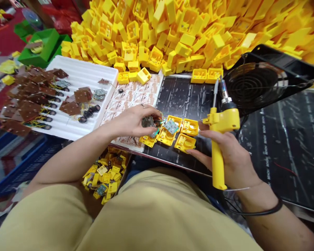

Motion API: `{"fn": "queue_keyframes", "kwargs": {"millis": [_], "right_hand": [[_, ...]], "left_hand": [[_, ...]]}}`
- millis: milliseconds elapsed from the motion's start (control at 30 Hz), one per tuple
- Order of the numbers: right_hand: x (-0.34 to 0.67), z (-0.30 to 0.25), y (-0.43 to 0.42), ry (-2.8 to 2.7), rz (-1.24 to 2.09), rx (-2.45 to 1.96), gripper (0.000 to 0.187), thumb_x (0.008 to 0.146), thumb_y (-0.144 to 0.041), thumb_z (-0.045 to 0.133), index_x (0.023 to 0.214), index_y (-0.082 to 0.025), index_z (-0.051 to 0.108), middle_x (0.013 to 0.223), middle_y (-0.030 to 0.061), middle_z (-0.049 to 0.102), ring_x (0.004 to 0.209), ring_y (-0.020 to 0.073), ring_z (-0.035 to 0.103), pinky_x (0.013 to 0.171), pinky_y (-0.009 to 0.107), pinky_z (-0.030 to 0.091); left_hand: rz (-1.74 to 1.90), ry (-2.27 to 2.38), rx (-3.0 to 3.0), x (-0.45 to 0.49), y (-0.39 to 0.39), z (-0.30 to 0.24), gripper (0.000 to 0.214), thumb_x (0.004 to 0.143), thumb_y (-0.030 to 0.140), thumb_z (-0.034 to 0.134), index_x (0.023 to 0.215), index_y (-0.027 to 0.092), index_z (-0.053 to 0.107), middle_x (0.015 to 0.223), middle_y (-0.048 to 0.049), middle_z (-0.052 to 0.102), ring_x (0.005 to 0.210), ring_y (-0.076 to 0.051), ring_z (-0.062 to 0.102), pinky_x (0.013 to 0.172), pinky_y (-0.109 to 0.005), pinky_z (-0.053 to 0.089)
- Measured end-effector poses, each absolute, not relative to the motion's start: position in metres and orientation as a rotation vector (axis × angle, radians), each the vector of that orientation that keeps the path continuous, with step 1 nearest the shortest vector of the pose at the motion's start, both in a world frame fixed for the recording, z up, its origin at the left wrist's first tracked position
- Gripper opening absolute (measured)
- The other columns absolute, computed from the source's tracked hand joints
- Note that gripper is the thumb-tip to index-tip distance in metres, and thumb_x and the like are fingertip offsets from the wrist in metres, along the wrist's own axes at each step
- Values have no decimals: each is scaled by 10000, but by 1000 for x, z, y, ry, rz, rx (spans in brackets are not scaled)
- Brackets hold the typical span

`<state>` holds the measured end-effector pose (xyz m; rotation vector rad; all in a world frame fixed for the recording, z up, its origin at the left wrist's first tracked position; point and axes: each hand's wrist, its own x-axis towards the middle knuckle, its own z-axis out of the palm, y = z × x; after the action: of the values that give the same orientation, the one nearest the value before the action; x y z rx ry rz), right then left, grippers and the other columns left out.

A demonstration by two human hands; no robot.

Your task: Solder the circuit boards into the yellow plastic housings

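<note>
My left hand point(137, 120) pinches a small circuit board point(155, 132) with thin wires, over the leftmost of several open yellow plastic cases point(167, 136). Fingers partly cover that board. Another grey-green circuit board point(172, 126) lies tilted on the cases beside it. My right hand point(231, 157) holds a yellow soldering gun point(218, 150) upright, its metal tip pointing away from me. The thumb and a finger of this hand reach out to the right-hand cases point(185, 142), at or very close to their edges.
A large heap of yellow cases point(157, 38) fills the back. A black fan point(261, 82) stands at right. On the left, a white foam tray point(104, 75) carries brown circuit boards point(28, 101) with wires. Yellow parts fill a container point(104, 177) below the table edge.
</note>
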<state>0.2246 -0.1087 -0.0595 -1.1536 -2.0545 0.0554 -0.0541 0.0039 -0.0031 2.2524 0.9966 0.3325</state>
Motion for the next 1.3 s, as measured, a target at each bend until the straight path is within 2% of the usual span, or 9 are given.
{"fn": "queue_keyframes", "kwargs": {"millis": [167, 267, 400, 467, 633, 800, 967, 1167, 1300], "right_hand": [[215, -46, -84, -2098, 121, -1109, 532, 866, -399, 735, 1323, -285, 488, 1204, 89, 672, 1062, 289, 683, 923, 461, 582], [200, -43, -58, -2122, 285, -1128, 475, 858, -442, 736, 1256, -285, 532, 1127, 71, 685, 992, 286, 695, 867, 454, 588], [164, -46, -15, -2100, 536, -1146, 519, 812, -444, 765, 1229, -238, 534, 954, 44, 686, 778, 232, 689, 695, 380, 580], [147, -49, 4, -2073, 661, -1123, 563, 758, -370, 803, 1224, -237, 516, 904, 9, 676, 769, 205, 682, 665, 330, 570], [136, -52, 25, -1913, 704, -1156, 442, 771, -206, 718, 1156, -255, 506, 830, -48, 658, 730, 147, 660, 681, 289, 560], [154, -54, 31, -1757, 526, -1354, 420, 761, -256, 758, 1110, -227, 526, 837, -4, 667, 711, 154, 648, 692, 313, 561], [162, -66, 37, -1730, 454, -1392, 406, 806, -354, 733, 1130, -245, 513, 871, 10, 668, 703, 165, 644, 734, 349, 570], [175, -78, 43, -1722, 382, -1404, 380, 792, -337, 719, 1110, -276, 521, 852, 6, 670, 679, 175, 636, 680, 346, 557], [182, -82, 47, -1729, 356, -1434, 386, 783, -317, 726, 1115, -275, 533, 865, 10, 677, 710, 185, 649, 708, 356, 554]], "left_hand": [[861, 1229, 1542, -65, 13, -24, 189, 753, 356, 673, 795, 172, 685, 769, -28, 700, 702, -140, 648, 661, -257, 516], [956, 1228, 1097, -69, 25, -33, 184, 744, 350, 716, 756, 177, 650, 671, 12, 643, 573, -99, 593, 579, -224, 497], [987, 1182, 851, -64, 26, -36, 129, 821, 289, 653, 781, 167, 662, 718, 0, 680, 629, -110, 638, 653, -245, 542], [980, 1158, 833, -61, 24, -36, 147, 856, 290, 621, 798, 164, 667, 744, -11, 694, 667, -126, 659, 690, -266, 555], [1127, 1163, 766, -68, 21, -36, 193, 925, 316, 533, 829, 182, 632, 784, -24, 695, 820, -160, 705, 747, -287, 577], [1159, 1169, 639, -83, 15, -38, 159, 901, 284, 509, 792, 204, 592, 646, 19, 593, 658, -127, 651, 613, -246, 536], [1107, 1164, 717, -95, 8, -31, 223, 871, 367, 534, 701, 223, 534, 556, 44, 452, 486, -86, 455, 446, -203, 360], [1221, 1111, 786, -118, 3, -1, 167, 760, 380, 658, 654, 265, 599, 551, 7, 457, 548, -115, 387, 421, -274, 306], [1253, 1047, 858, -126, 3, 26, 204, 844, 343, 620, 656, 266, 626, 560, 17, 459, 558, -92, 306, 421, -259, 291]]}}
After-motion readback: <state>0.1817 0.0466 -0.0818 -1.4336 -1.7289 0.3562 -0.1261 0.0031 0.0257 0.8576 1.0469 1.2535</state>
